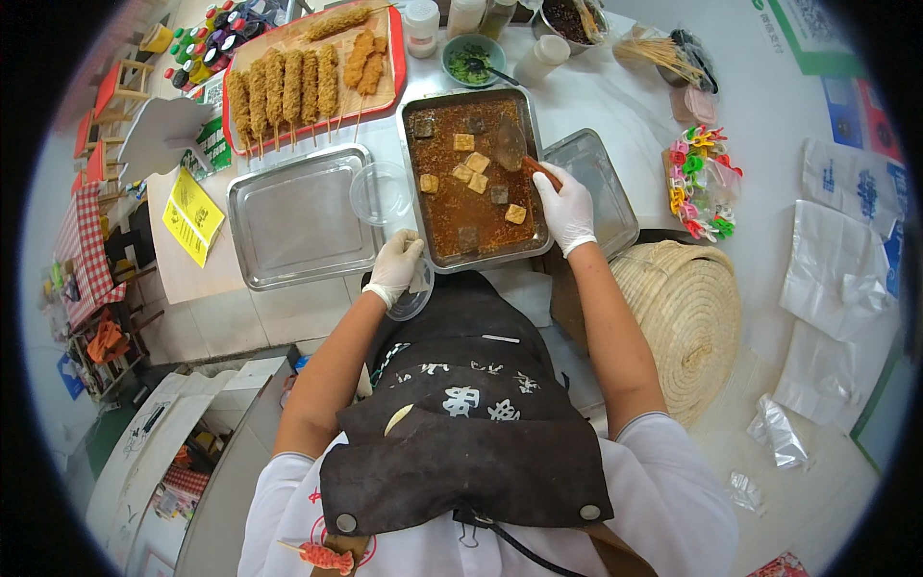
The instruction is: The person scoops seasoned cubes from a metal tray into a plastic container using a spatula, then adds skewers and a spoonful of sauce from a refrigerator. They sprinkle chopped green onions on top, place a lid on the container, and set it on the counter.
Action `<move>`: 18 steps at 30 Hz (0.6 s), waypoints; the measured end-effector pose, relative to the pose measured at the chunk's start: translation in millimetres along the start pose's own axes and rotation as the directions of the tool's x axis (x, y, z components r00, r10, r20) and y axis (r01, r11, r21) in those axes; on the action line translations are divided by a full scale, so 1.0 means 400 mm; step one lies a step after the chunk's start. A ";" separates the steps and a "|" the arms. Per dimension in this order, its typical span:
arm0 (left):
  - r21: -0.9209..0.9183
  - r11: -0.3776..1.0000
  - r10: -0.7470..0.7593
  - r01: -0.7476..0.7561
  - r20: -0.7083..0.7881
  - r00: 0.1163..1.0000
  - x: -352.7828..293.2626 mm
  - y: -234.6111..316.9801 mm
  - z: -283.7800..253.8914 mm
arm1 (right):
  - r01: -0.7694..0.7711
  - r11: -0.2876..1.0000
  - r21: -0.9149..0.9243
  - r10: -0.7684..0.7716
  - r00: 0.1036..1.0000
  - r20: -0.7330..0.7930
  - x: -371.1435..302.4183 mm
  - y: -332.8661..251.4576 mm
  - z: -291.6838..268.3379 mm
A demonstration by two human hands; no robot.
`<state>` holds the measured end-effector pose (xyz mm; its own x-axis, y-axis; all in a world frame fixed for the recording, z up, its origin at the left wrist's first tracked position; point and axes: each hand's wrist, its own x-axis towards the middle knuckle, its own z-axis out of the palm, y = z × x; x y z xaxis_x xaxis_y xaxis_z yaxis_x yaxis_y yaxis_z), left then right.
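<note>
A deep metal tray (pixel 408 183) of reddish-brown broth lies before me, with several golden tofu cubes (pixel 478 163) and several dark squares (pixel 468 237) in it. My gloved right hand (pixel 565 206) is closed around the wooden handle (pixel 542 171) of a ladle or strainer (pixel 510 144), whose head rests in the broth at the tray's right side. At the tray's lower left, my gloved left hand (pixel 397 266) grips a clear plastic bowl (pixel 413 300) by its rim. Another round clear plastic piece (pixel 381 192), a lid or bowl, sits just above that hand.
Bare metal trays flank the broth: one (pixel 252 221) left, another (pixel 615 197) right. Behind stand a red-rimmed board (pixel 399 77) with breaded skewers (pixel 291 87), a bowl of chopped greens (pixel 471 65) and white jars (pixel 421 27). Colourful clips (pixel 700 183) and a woven straw basket (pixel 678 322) are rightward.
</note>
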<state>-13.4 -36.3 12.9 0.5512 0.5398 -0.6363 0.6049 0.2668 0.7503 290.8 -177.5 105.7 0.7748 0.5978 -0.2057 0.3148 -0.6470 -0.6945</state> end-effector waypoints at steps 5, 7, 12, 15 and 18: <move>0.000 1.000 -0.031 0.031 0.022 0.999 -0.002 0.008 -0.005 | -0.120 0.946 0.301 0.105 0.992 0.066 -0.010 0.064 0.037; 0.011 0.999 -0.031 0.031 0.027 0.999 -0.001 0.011 -0.006 | -0.158 0.910 0.384 0.131 0.987 0.094 -0.010 0.063 0.048; -0.019 0.998 -0.053 0.054 0.041 0.998 -0.011 0.025 -0.010 | -0.061 0.939 0.338 0.026 0.994 0.107 -0.007 -0.006 0.084; -0.008 0.999 -0.041 0.042 0.032 0.999 -0.018 0.037 -0.010 | -0.013 0.994 0.109 0.000 0.993 0.120 -0.011 -0.065 0.104; -0.013 0.999 -0.041 0.041 0.022 0.999 -0.021 0.042 -0.009 | 0.187 0.959 -0.215 -0.146 0.970 0.194 -0.016 -0.122 0.120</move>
<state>-10.0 -33.7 31.3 0.5389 0.5104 -0.6702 0.6195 0.2989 0.7258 244.0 -127.0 107.8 0.5993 0.7662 -0.2319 0.5644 -0.6098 -0.5564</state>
